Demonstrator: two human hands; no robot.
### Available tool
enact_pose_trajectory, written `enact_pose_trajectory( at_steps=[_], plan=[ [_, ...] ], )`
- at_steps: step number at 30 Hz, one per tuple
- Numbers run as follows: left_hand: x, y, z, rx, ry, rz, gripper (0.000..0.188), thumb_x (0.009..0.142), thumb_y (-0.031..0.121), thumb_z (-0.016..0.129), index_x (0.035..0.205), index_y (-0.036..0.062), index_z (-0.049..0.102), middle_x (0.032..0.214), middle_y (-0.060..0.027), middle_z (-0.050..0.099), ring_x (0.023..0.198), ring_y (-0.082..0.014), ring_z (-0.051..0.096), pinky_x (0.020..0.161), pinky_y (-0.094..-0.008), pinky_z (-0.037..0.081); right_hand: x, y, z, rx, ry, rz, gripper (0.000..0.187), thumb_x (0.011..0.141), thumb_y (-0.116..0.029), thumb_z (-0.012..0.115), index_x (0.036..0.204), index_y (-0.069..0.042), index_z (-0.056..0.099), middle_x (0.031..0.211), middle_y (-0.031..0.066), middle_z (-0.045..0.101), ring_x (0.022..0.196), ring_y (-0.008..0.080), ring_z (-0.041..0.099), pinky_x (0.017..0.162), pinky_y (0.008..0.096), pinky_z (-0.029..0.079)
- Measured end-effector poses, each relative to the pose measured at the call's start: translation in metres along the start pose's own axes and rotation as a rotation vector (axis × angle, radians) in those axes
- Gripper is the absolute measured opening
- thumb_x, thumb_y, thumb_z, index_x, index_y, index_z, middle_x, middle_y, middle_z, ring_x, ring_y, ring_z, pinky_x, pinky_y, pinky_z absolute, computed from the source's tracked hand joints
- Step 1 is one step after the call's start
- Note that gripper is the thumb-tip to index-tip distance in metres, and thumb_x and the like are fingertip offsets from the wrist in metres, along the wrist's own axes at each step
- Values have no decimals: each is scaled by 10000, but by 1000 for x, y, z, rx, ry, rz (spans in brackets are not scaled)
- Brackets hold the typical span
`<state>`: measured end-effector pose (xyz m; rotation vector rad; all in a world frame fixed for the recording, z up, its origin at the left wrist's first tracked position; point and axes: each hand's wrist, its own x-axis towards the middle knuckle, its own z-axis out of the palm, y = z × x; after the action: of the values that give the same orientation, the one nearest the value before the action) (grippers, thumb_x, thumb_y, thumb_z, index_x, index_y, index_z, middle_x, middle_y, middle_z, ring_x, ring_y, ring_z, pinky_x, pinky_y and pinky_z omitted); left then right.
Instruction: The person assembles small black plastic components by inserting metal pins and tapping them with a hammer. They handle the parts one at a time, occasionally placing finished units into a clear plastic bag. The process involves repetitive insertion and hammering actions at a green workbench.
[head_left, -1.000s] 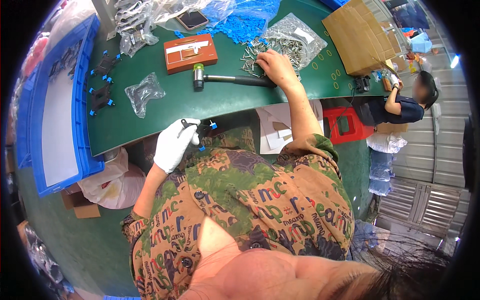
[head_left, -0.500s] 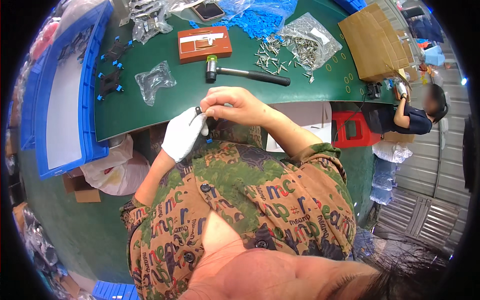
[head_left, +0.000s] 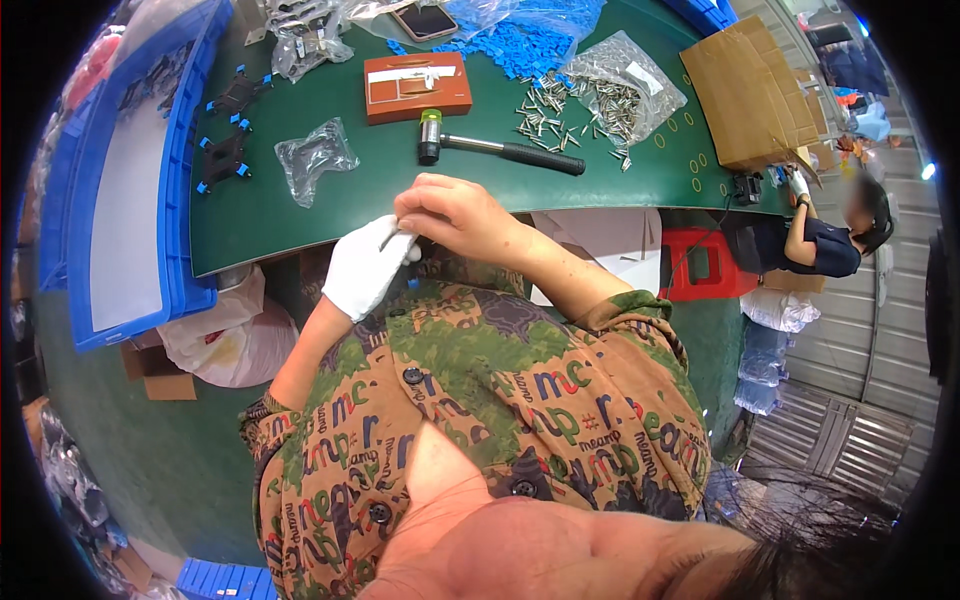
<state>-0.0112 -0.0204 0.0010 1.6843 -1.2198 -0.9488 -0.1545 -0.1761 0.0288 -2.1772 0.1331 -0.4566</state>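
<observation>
My left hand (head_left: 362, 270), in a white glove, is closed with its fingertips up against those of my bare right hand (head_left: 455, 212), just off the table's front edge. Below the gloved fingers shows the blue tip (head_left: 413, 284) of a black part, which the left hand grips; the rest is hidden. The right hand's fingers are curled and pinched over the same spot, and what lies between them cannot be seen. Beyond the hands lies a mallet (head_left: 500, 149) with a black handle and a yellow-green end. Two black brackets with blue clips (head_left: 222, 160) rest at the table's left.
The green table (head_left: 300, 228) holds a red-brown box (head_left: 417, 100), a clear plastic bag (head_left: 316, 160), metal pins (head_left: 545, 112), blue clips (head_left: 530, 40) and a phone (head_left: 424, 21). A blue crate (head_left: 178, 250) stands left, a cardboard box (head_left: 750, 95) right. A co-worker (head_left: 820, 235) is far right.
The right hand's fingers have closed further over the left fingertips, covering the black end with a hole that showed between them. The table scene has shifted slightly in view.
</observation>
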Motion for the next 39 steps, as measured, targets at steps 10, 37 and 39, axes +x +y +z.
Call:
enact_pose_trajectory(
  at_steps=[10, 37, 39],
  plan=[
    [-12, 8, -20, -240, -182, -149, 320, 1081, 240, 544, 1262, 24, 695, 839, -20, 672, 720, -92, 611, 709, -254, 533, 3, 16, -3, -374, -5, -342, 273, 894, -92, 709, 1166, -106, 703, 972, 31, 668, 864, 237, 671, 746, 371, 522],
    [-15, -16, -15, -305, -159, -151, 300, 1064, 264, 579, 1143, 25, 743, 796, -11, 688, 671, -77, 595, 645, -251, 511, -20, 28, 46, -413, 307, -310, 218, 833, -119, 777, 1036, -124, 698, 897, 7, 665, 817, 229, 628, 730, 368, 470],
    [-16, -16, -15, -294, -157, -152, 299, 1064, 266, 579, 1138, 29, 745, 793, -11, 688, 669, -77, 596, 644, -249, 510, -21, 28, 48, -402, 317, -311, 220, 832, -117, 777, 1036, -124, 697, 898, 7, 664, 820, 229, 625, 736, 367, 462]
  ],
)
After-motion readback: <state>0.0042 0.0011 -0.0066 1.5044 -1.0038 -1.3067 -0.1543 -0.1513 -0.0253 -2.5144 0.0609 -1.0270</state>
